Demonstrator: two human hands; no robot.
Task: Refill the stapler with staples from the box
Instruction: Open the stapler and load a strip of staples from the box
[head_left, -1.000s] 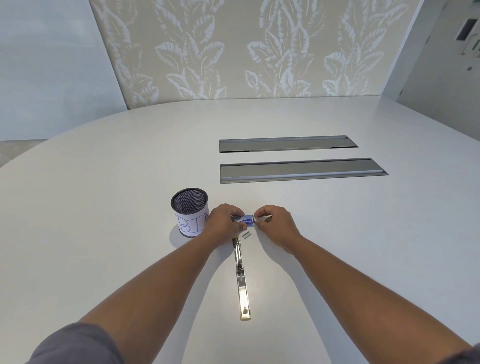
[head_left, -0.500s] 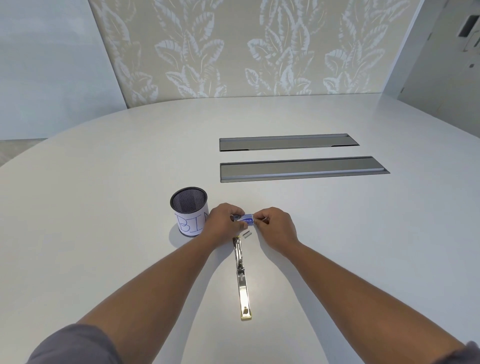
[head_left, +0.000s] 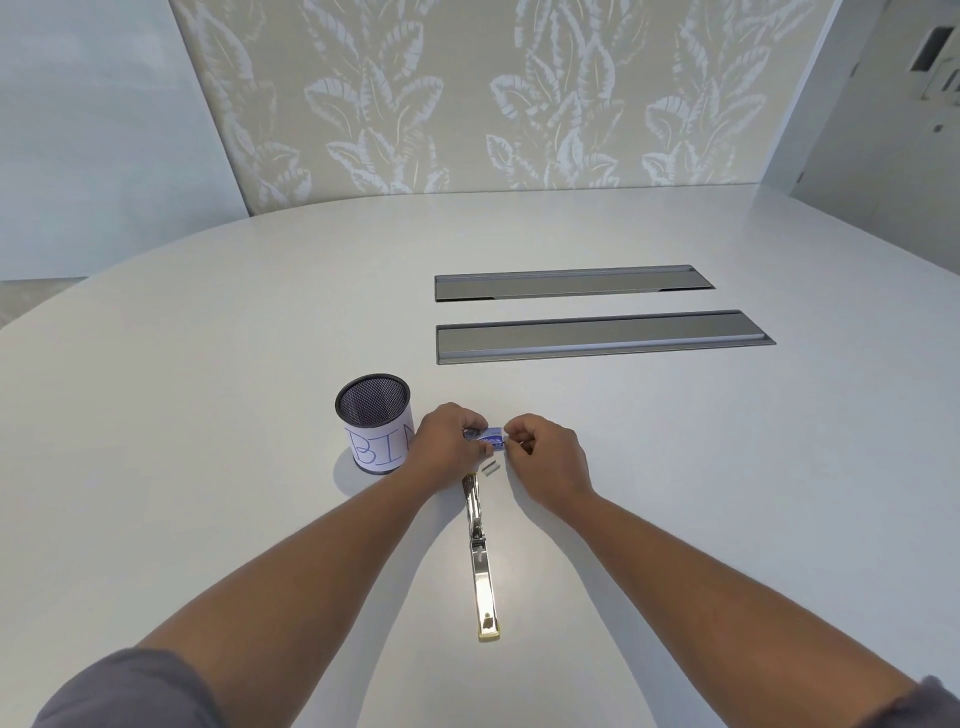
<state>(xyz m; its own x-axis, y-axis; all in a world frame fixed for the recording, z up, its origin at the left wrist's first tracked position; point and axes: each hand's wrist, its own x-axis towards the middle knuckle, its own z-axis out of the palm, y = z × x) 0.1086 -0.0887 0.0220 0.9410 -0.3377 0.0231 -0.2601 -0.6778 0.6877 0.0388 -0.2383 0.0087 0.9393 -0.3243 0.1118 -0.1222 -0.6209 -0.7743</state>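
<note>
A small blue staple box (head_left: 487, 435) is held just above the white table between both hands. My left hand (head_left: 447, 441) grips its left end and my right hand (head_left: 545, 457) pinches its right end. Below the box, a short strip of staples (head_left: 490, 468) lies loose on the table. The metal stapler (head_left: 480, 556) lies folded open flat, running from under my left hand towards me, its gold-coloured end nearest me.
A black mesh cup (head_left: 375, 422) with a paper label reading BIN stands just left of my left hand. Two long grey recessed cable trays (head_left: 602, 338) sit further back on the right. The table (head_left: 208, 415) has a curved far edge.
My right hand has slid left along the box, so less of the box shows between the hands. Stapler, loose staples and cup have not moved.
</note>
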